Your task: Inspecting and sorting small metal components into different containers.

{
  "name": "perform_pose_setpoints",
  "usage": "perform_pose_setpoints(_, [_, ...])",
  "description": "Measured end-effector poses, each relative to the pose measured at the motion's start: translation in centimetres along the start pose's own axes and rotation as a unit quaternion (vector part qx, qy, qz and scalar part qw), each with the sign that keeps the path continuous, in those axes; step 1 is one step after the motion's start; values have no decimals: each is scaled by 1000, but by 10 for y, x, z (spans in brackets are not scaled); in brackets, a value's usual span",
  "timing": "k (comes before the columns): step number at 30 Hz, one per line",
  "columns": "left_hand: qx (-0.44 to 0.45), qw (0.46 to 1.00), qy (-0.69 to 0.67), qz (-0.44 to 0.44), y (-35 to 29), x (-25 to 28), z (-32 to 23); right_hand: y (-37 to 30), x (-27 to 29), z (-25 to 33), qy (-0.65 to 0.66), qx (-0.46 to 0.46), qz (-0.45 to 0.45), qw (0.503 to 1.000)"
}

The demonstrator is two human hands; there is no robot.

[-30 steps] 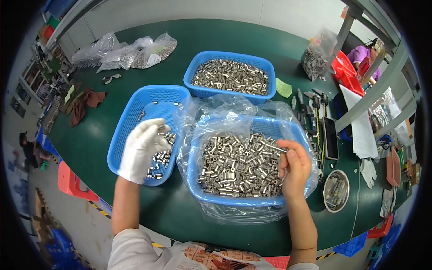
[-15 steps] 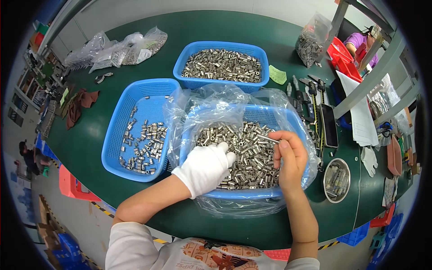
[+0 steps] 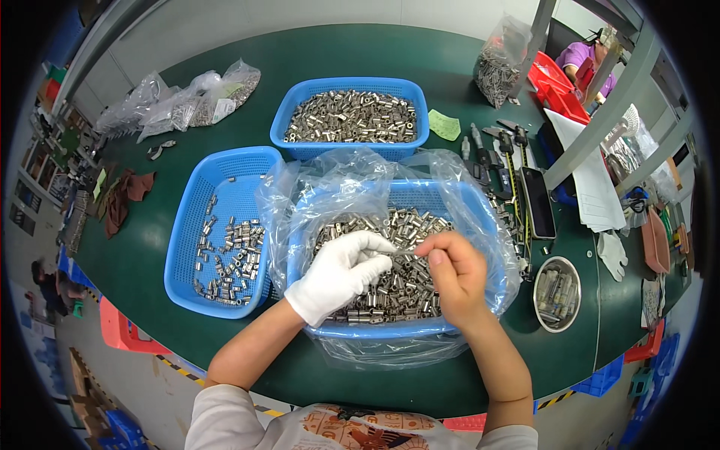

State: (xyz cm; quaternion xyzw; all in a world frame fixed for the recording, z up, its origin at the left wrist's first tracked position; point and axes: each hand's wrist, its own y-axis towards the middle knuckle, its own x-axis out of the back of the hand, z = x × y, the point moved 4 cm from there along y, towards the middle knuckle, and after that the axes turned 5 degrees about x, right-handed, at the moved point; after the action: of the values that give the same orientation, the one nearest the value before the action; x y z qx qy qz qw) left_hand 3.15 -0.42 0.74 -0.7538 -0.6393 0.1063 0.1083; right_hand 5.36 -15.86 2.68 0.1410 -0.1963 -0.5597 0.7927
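Note:
My left hand (image 3: 341, 276), in a white glove, is closed in a pinch above the middle of the lined blue basket (image 3: 382, 330). What its fingertips hold is too small and covered to make out. Bare and also pinching, my right hand (image 3: 456, 276) has a thin metal rod (image 3: 407, 252) between thumb and forefinger, pointing at the gloved fingertips. Below both hands lies a heap of small metal sleeves (image 3: 397, 296) in this basket. A clear plastic bag (image 3: 330, 169) lines it and spills over its rim.
To the left, a blue basket (image 3: 217, 159) holds scattered sleeves; another full blue basket (image 3: 349, 82) stands behind. On the right are a steel bowl (image 3: 556, 294) with small tubes, calipers (image 3: 504, 169), a phone (image 3: 537, 202) and a metal post (image 3: 596, 124). A person (image 3: 576, 56) sits beyond.
My right hand has moved left with the rod, bringing it to the left hand. The left hand has come up off the heap into a pinch. The view has shifted slightly.

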Motion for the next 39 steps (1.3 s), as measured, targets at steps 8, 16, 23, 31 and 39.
perform_pose_setpoints(8, [4, 990, -138, -6, -7, 1, 2, 0, -4, 5, -42, 35, 20, 998])
perform_pose_setpoints(16, [0, 988, -152, -15, -10, 6, -2, -1, -9, 8, -36, 15, 89, 995])
perform_pose_setpoints(23, [-12, 989, -148, -8, -7, 2, -2, -3, -11, 7, -51, 28, 45, 997])
perform_pose_setpoints(31, [72, 958, -270, 61, 6, 6, 3, -2, 6, -4, 118, 1, -111, 987])
perform_pose_setpoints(39, [-214, 872, 437, 46, 11, -25, 8, -1, 5, -3, 82, 19, -94, 992])
